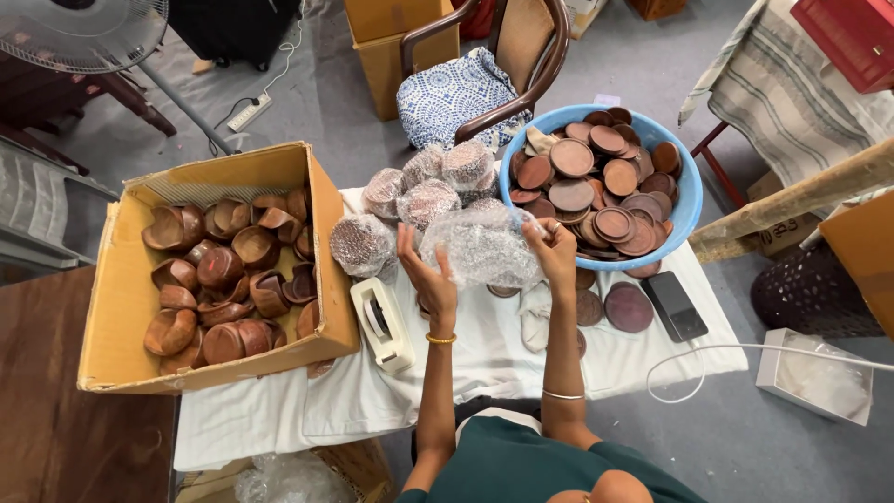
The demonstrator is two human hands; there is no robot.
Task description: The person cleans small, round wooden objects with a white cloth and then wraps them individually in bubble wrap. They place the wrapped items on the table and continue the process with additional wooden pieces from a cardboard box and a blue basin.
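Both my hands hold up a bubble-wrapped bundle (480,247) over the white-covered table (484,359). My left hand (426,278) cups its left side with fingers spread. My right hand (553,250) pinches the wrap at its right edge. Behind the bundle lie several finished bubble-wrapped bundles (424,182). A white tape dispenser (382,324) rests just left of my left wrist. To the right, a blue basin (687,210) is full of round wooden lids.
A cardboard box (126,307) of wooden bowls sits at the left. Loose wooden lids (629,307) and a dark phone (675,305) lie at the right with a white cable. A wooden chair (484,84) stands behind the table, a fan at the far left.
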